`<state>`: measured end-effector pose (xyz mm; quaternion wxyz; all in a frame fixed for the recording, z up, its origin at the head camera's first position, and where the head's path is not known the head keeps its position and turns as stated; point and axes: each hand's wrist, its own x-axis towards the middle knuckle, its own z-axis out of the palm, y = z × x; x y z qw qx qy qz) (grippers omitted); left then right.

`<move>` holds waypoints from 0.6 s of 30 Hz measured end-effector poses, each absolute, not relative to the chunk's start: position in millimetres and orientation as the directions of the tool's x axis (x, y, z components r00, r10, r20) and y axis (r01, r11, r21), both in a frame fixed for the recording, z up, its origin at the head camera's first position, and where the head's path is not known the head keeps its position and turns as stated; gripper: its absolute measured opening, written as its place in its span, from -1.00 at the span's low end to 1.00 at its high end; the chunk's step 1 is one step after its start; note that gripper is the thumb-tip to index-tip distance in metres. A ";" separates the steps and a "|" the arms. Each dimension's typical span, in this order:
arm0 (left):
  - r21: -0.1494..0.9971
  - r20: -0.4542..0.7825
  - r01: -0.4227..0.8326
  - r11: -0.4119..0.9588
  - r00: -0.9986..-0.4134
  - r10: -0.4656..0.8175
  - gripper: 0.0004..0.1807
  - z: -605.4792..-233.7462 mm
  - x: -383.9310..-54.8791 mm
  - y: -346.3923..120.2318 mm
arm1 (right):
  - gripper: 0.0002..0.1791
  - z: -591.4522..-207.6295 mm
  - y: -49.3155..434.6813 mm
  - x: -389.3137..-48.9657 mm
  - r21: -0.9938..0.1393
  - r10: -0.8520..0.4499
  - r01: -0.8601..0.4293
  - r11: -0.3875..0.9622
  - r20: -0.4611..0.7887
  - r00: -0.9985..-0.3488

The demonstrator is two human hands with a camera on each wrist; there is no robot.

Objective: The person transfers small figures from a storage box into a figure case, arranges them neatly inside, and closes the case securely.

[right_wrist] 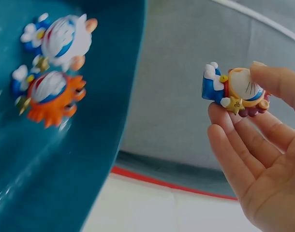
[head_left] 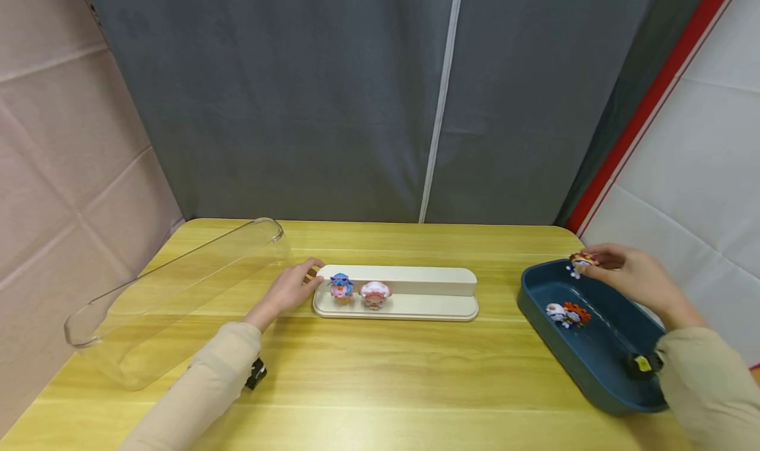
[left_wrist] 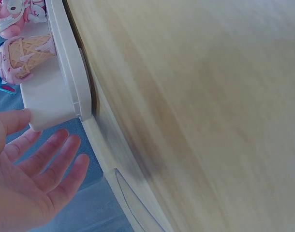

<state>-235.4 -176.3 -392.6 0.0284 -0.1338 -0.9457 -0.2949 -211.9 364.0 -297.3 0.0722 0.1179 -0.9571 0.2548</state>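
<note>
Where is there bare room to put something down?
The widest bare patch is the table in front of the cream stand, between the left sleeve and blue tray; another lies between stand and tray. The stand's ledge right of the pink figure is bare. Crowded spots: the stand's left end (blue figure, left hand) and the table's left side (clear cover).

A table [head_left: 380, 378] with a yellowish wood-grain top carries everything, its far edge just before a grey curtain [head_left: 297, 108]. Near its middle lies a long cream stepped stand [head_left: 436, 304]. A clear, curved cover [head_left: 178, 299] lies slantwise at the left; at the right sits a deep dark-blue tray [head_left: 561, 359], well apart from the stand.
</note>
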 end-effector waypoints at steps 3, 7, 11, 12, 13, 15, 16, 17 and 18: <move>0.549 0.135 0.271 0.791 -0.962 0.236 -0.68 -392.3 -235.2 -176.4 | -0.57 -293.3 355.0 -211.3 -0.479 -0.209 -0.288 0.829 0.212 -0.955; 0.547 0.139 0.276 0.790 -0.961 0.239 -0.68 -391.9 -235.0 -176.7 | -0.57 -290.6 344.9 -212.4 -0.497 -0.236 -0.318 0.807 0.223 -0.946; 0.550 0.140 0.277 0.788 -0.960 0.241 -0.68 -391.9 -235.1 -177.1 | -0.58 -288.2 335.0 -213.8 -0.492 -0.265 -0.350 0.797 0.236 -0.935; 0.549 0.141 0.277 0.788 -0.961 0.240 -0.68 -392.1 -235.3 -177.2 | -0.58 -287.6 332.3 -214.2 -0.492 -0.272 -0.359 0.793 0.241 -0.932; 0.549 0.140 0.277 0.789 -0.961 0.240 -0.68 -392.3 -235.4 -177.2 | -0.59 -287.2 329.5 -214.5 -0.487 -0.278 -0.366 0.793 0.246 -0.929; 0.549 0.138 0.275 0.789 -0.961 0.239 -0.68 -393.1 -235.9 -177.5 | -0.60 -286.6 323.6 -215.5 -0.485 -0.289 -0.380 0.787 0.255 -0.923; 0.550 0.136 0.274 0.789 -0.962 0.238 -0.68 -393.4 -236.0 -177.5 | -0.60 -286.6 320.6 -216.0 -0.485 -0.292 -0.384 0.786 0.257 -0.921; 0.549 0.135 0.272 0.790 -0.962 0.237 -0.68 -393.8 -236.3 -177.7 | -0.60 -286.6 317.7 -216.4 -0.483 -0.294 -0.385 0.786 0.256 -0.921; 0.549 0.133 0.270 0.791 -0.963 0.236 -0.68 -393.7 -236.2 -177.7 | -0.60 -286.3 315.0 -216.8 -0.483 -0.297 -0.389 0.784 0.258 -0.919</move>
